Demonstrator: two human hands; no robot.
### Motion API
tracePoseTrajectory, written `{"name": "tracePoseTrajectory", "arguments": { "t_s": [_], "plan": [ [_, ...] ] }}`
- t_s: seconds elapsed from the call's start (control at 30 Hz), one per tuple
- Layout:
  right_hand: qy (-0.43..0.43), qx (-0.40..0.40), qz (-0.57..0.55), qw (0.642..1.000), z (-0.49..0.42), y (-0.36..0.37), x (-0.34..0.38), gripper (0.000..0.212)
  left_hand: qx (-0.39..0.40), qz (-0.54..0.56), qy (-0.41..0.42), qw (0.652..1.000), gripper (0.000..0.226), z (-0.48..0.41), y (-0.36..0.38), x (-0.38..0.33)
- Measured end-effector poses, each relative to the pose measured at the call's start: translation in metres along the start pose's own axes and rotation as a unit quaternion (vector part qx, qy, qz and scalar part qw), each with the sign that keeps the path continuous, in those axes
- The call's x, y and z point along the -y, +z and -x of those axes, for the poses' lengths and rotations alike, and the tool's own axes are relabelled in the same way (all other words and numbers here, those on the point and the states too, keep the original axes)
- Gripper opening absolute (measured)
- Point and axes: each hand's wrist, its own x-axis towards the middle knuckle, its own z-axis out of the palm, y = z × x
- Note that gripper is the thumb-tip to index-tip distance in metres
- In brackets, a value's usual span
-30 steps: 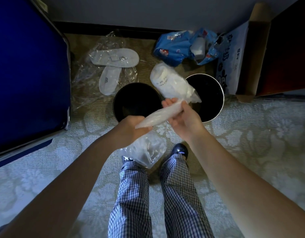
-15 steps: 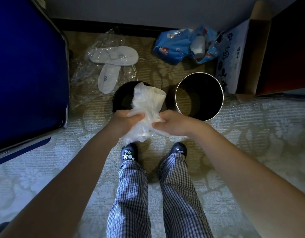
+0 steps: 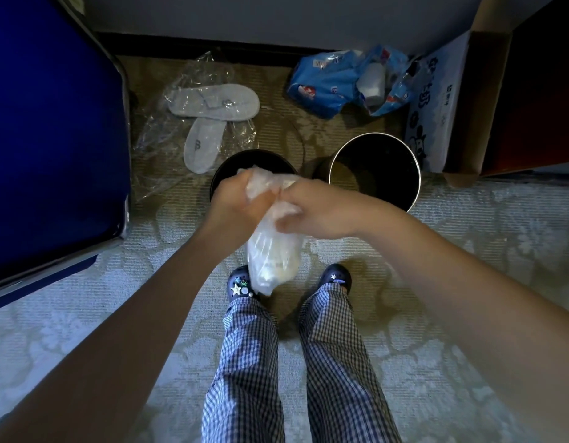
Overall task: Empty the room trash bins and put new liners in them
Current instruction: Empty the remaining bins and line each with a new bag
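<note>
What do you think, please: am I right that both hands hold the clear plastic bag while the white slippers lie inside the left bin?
Not quite: the head view shows the white slippers on the floor beyond the left bin, not inside it. The left hand and right hand do hold the clear plastic bag.

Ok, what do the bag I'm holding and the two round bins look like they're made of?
Translucent white bag: thin plastic film, glossy; it crinkles and shows its contents. Left black round bin: matte, dull rim; plastic or painted metal, unclear. Right round bin: probably metal, with a bright shiny rim and reflective inner wall.
</note>
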Motion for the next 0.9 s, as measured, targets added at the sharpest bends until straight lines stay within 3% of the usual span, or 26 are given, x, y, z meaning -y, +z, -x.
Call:
{"name": "tracePoseTrajectory", "arguments": {
  "t_s": [0.1,0.17,0.23,0.33,0.4,0.43,0.47,0.53,0.6,0.67,0.77,0.9],
  "plan": [
    [-0.076,-0.154,0.008,0.985,0.003,0.008,-0.003,0.025,-0.021,-0.026,-0.01,0.999,0.016,-0.01,-0.004,0.0],
    [-0.108,-0.208,0.008,0.972,0.004,0.013,-0.005,0.006,-0.032,-0.015,-0.08,0.996,0.016,-0.012,-0.002,0.002],
    [-0.133,-0.24,-0.024,0.961,0.004,0.016,-0.005,0.009,-0.014,0.078,-0.163,0.984,0.017,-0.01,0.0,-0.005],
    [-0.128,-0.295,-0.094,0.942,0.006,0.014,-0.004,0.018,0.119,0.342,-0.236,0.902,0.056,0.003,-0.005,-0.017],
    [-0.114,-0.315,-0.142,0.931,0.009,0.012,-0.004,0.027,0.149,0.393,-0.273,0.865,0.076,0.009,-0.012,-0.021],
    [-0.111,-0.316,-0.157,0.929,0.01,0.011,-0.004,0.032,0.159,0.386,-0.283,0.864,0.08,0.011,-0.013,-0.024],
    [-0.111,-0.315,-0.162,0.928,0.01,0.011,-0.003,0.035,0.155,0.366,-0.283,0.873,0.076,0.013,-0.011,-0.024],
    [-0.116,-0.314,-0.159,0.929,0.01,0.014,-0.001,0.036,0.11,0.284,-0.245,0.92,0.046,0.012,-0.008,-0.026],
    [-0.128,-0.301,-0.16,0.931,0.01,0.017,-0.001,0.038,0.134,0.218,-0.166,0.952,0.028,0.014,-0.009,-0.023],
    [-0.126,-0.287,-0.177,0.933,0.012,0.018,-0.003,0.039,0.162,0.167,-0.141,0.962,0.023,0.018,-0.012,-0.023],
    [-0.096,-0.309,-0.217,0.921,0.013,0.019,-0.008,0.036,0.138,0.125,-0.154,0.97,0.018,0.015,-0.011,-0.026],
    [0.008,-0.315,-0.248,0.916,0.014,0.025,-0.013,0.023,0.116,0.076,-0.141,0.98,0.016,0.013,0.0,-0.024]
  ]
}}
